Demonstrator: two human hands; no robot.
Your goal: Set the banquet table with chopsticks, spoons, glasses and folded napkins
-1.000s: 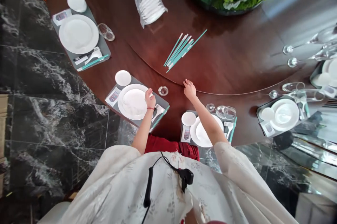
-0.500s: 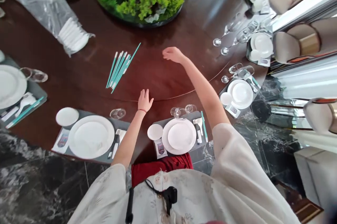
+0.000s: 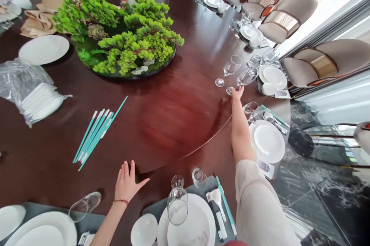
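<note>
My left hand (image 3: 126, 183) rests on the dark wooden table near its front edge, palm down, with the fingers stretched and the thumb held apart. It holds nothing. To its upper left lies a loose bundle of turquoise chopsticks (image 3: 94, 135) with white bands. My right hand (image 3: 237, 92) is stretched far out to the right, its fingers closed at the stem of a wine glass (image 3: 247, 76) just above the glass's foot. Part of the stem is hidden by the fingers. Another wine glass (image 3: 232, 65) stands just left of that one.
A planted centrepiece (image 3: 135, 41) fills the table's middle. At left are a white plate (image 3: 44, 49) and a plastic bag (image 3: 24, 80) with white pieces. A place setting with a plate (image 3: 199, 219) lies in front; others ring the table, with chairs (image 3: 320, 61) at right.
My view has shifted forward and up. My right hand has reached across to the right, to the wine glass. My left hand stays on the table, with its fingers spread wider.
</note>
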